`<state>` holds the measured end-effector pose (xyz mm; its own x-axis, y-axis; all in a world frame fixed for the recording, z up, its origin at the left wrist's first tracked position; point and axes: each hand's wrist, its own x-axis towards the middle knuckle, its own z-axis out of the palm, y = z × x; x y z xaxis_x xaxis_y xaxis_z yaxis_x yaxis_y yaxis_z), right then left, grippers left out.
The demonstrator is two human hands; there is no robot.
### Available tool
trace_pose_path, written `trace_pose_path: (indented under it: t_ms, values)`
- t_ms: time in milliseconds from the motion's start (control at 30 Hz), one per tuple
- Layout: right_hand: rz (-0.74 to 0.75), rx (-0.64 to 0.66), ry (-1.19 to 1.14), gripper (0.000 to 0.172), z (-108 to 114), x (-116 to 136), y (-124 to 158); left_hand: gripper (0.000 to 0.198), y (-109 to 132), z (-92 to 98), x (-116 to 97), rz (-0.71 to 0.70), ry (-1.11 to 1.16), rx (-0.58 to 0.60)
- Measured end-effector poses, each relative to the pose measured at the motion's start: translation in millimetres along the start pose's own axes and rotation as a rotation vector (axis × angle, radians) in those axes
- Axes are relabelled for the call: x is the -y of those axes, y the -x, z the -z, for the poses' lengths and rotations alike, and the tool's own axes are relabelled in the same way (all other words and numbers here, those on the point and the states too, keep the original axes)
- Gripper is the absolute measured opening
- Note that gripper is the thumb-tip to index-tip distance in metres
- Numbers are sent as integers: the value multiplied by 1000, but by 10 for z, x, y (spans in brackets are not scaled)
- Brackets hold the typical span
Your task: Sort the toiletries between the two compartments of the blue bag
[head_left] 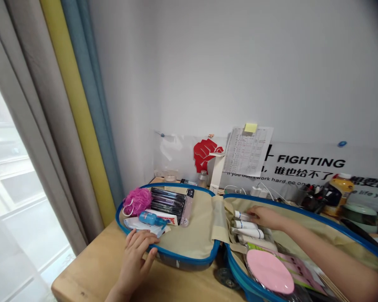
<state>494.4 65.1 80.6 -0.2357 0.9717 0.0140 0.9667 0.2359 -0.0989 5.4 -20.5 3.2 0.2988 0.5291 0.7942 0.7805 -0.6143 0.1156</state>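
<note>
A blue suitcase lies open on a wooden desk, with beige lining in both halves. My left hand (135, 258) rests flat, fingers spread, on the front rim of the left half (189, 261). That half holds a pink bath sponge (137, 200), a small blue bottle (151, 218) and a dark flat box (168, 201). My right hand (264, 217) reaches into the right half (302, 212), fingers curled on a white tube (242, 215) at the top of a row of several white tubes. A pink round disc (270, 270) lies nearer me in that half.
The wooden desk (91, 268) stands in a corner beside curtains (66, 126) and a window. Along the wall behind the suitcase are a poster with a red fist, a taped paper sheet (248, 151), a yellow bottle (340, 191), a green bowl (360, 214) and cables.
</note>
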Motion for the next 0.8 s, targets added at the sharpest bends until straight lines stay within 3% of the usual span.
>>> trace_pose_path:
  t_ms: [133, 300, 467, 600, 700, 800]
  values:
    - [-6, 97, 22, 28, -12, -8, -28, 17, -4, 0, -8, 22, 11, 7]
    - [-36, 114, 43, 28, 4, 62, -19, 20, -10, 0, -15, 56, 20, 22]
    - [-97, 86, 45, 24, 105, 116, 31, 19, -16, 14, -24, 55, 32, 16]
    - [-154, -8, -1, 25, 341, 150, 87, 20, -22, 17, -29, 59, 36, 25]
    - [-170, -69, -60, 29, 521, 369, 33, 19, -23, 11, -29, 55, 39, 29]
    - [-106, -70, -130, 32, 584, 855, -180, 19, -21, 4, -22, 55, 44, 23]
